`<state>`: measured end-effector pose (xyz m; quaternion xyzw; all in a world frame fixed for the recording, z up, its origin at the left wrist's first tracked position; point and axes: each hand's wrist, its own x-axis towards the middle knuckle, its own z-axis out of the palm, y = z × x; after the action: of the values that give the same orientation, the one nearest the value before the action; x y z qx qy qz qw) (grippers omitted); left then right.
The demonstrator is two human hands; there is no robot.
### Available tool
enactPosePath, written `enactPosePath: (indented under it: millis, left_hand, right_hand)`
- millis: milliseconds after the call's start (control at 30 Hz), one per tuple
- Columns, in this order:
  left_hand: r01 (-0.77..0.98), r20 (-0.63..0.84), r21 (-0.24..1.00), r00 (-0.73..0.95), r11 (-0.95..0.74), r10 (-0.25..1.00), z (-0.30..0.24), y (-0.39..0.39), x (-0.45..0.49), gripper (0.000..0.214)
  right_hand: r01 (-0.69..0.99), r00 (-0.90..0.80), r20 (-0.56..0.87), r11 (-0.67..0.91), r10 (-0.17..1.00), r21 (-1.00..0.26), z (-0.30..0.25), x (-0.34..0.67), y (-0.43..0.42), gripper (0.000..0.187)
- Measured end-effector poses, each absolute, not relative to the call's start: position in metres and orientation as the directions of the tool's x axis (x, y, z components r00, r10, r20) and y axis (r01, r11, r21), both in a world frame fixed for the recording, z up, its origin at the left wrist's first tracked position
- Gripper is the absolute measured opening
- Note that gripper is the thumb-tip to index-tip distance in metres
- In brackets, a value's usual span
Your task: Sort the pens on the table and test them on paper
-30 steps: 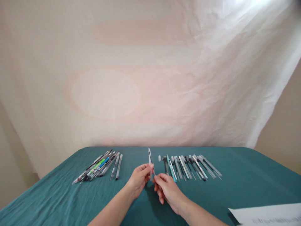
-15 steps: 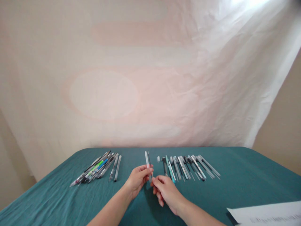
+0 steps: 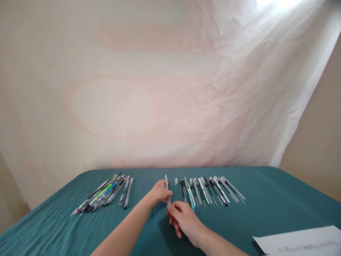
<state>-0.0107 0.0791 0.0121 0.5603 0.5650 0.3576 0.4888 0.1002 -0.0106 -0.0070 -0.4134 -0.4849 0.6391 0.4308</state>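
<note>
Between my hands a clear, whitish pen barrel (image 3: 166,180) stands nearly upright, with a thin dark refill (image 3: 168,182) close along its right side. My left hand (image 3: 160,192) reaches forward and is closed around the middle of the barrel, its fingertips partly hidden. Lower down, my right hand (image 3: 183,218) pinches the bottom end of the barrel between thumb and forefinger, the other fingers curled below. Just right of them, a small clear cap (image 3: 176,181) lies on the cloth beside a row of taken-apart pen parts (image 3: 205,190).
On the left lies a pile of whole pens (image 3: 106,192), among them a green and a blue one, with two clear pens (image 3: 128,193) beside it. A white printed sheet (image 3: 298,240) covers the near right corner of the green tablecloth (image 3: 266,199).
My left hand has moved forward and turned more palm-down at the barrel. My right hand stays at the lower end. The whole view has shifted slightly.
</note>
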Motion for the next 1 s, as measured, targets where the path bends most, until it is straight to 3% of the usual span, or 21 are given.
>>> enactPosePath:
  millis: [267,600,767,1000]
  left_hand:
    - [0.528,-0.025,0.849,0.075,-0.018,0.997,0.001,0.098,-0.005,0.028]
    - [0.788,0.057,0.603,0.114,-0.125,0.992,0.0,0.097,0.001,0.027]
    - [0.85,0.083,0.5,0.144,-0.166,0.986,0.001,0.089,0.003,0.038]
    - [0.863,0.119,0.458,0.18,-0.215,0.976,0.0,0.084,-0.002,0.035]
  right_hand:
    - [-0.154,-0.288,-0.108,-0.158,0.952,-0.975,-0.005,0.101,-0.011,0.034]
    - [-0.141,-0.292,-0.093,-0.139,0.952,-0.98,-0.01,0.101,-0.009,0.034]
    - [-0.153,-0.298,-0.087,-0.138,0.951,-0.979,-0.008,0.102,-0.011,0.033]
    - [-0.264,-0.251,-0.108,-0.175,0.962,-0.948,-0.005,0.102,-0.012,0.03]
